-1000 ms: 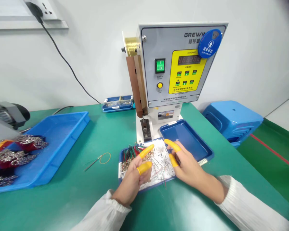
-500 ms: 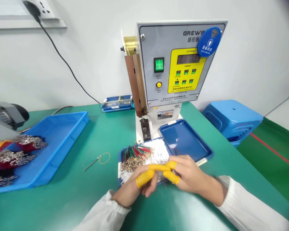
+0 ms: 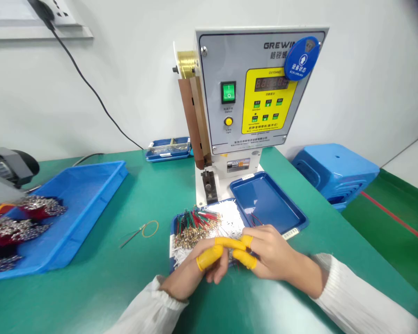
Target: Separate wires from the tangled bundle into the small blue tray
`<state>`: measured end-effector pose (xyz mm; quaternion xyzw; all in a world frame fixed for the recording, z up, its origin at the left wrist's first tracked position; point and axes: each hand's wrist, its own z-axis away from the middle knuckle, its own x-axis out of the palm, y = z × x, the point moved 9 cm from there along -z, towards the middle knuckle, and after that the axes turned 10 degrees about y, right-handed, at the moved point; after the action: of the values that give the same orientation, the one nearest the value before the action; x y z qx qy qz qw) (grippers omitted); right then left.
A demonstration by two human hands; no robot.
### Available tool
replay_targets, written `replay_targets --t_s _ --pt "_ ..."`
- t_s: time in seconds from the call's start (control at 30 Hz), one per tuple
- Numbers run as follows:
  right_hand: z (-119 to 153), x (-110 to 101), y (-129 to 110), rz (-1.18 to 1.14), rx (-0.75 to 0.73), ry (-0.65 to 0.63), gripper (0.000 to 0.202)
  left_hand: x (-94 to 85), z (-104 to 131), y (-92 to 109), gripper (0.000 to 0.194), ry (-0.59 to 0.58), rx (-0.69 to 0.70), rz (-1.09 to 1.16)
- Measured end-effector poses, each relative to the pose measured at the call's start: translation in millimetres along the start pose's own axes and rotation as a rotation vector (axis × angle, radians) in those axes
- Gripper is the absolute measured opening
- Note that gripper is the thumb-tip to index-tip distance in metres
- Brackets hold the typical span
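My left hand and my right hand meet over the front edge of a small blue tray. Yellow covers sit on thumb and index finger of both. The fingers of each are pinched together; whatever lies between them is too small to make out. In the tray are red, green and black wires with gold-coloured ends, beside a heap of white pieces. A second blue tray at the right holds a few dark red wires, partly behind my right hand.
A grey GREWIN machine stands behind the trays. At left, a large blue bin holds bundled wires. Tweezers and a yellow ring lie on the green table. A blue stool stands right; a small tray sits behind.
The fingertips of my right hand have shifted slightly left. My left hand stays almost in place, still pinched. The whole view has moved very little.
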<state>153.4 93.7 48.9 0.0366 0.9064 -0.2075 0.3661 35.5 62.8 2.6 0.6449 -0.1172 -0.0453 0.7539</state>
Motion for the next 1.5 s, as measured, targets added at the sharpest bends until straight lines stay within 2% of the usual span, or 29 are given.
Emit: replay_targets --t_s 0.1,0.2,0.27,0.33,0.43,0.53,0.6,0.67,0.7,0.8,0.9,1.07,1.33,1.5 --pt "0.1 0.6 -2.1 -0.018 -0.040 0.019 0.029 -1.4 0.3 -3.7 0.056 0.015 0.019 0.006" --pt "-1.7 1.0 -2.0 -0.005 -0.050 0.016 0.031 0.2 0.6 3.0 0.053 0.019 0.013 -0.023" --pt "-3.3 -1.3 -0.7 0.014 -0.039 0.027 0.030 -6.2 -0.2 11.7 0.040 0.096 0.023 -0.026" --pt "-4.5 -4.5 3.6 0.027 0.004 0.043 0.025 -21.3 0.2 23.8 0.033 0.247 0.092 -0.058" --pt "-4.9 -9.8 14.0 0.030 0.109 0.086 0.017 -43.1 6.4 44.6 0.028 0.459 0.284 -0.334" --pt "-3.6 -12.3 22.7 0.007 0.198 0.130 0.023 -44.7 12.4 60.6 0.023 0.547 0.501 -0.789" --pt "-1.9 -11.6 26.1 -0.015 0.234 0.145 0.023 -35.4 13.0 63.9 0.026 0.520 0.624 -1.038" --pt "0.0 -9.7 27.4 -0.033 0.250 0.149 0.013 -24.1 10.9 61.0 0.031 0.442 0.696 -1.212" --pt "1.0 -8.6 27.5 -0.037 0.251 0.147 0.010 -19.8 9.4 58.4 0.034 0.405 0.708 -1.275" --pt "2.9 -5.4 27.0 -0.034 0.237 0.135 0.029 -13.3 5.0 50.3 0.042 0.320 0.684 -1.390" --pt "3.3 -4.8 25.9 -0.021 0.207 0.141 0.035 -11.6 2.7 44.8 0.047 0.269 0.649 -1.443" --pt "7.1 -1.0 24.5 -0.027 0.152 0.115 0.032 -15.3 1.9 42.0 0.057 0.305 0.643 -1.457" --pt "11.5 2.6 28.1 0.013 0.159 0.116 0.030 -16.2 0.7 36.8 0.041 0.335 0.648 -1.516" --pt "9.5 -2.0 29.5 0.020 0.198 0.158 0.025 -20.1 0.8 42.6 0.051 0.432 0.652 -1.489"
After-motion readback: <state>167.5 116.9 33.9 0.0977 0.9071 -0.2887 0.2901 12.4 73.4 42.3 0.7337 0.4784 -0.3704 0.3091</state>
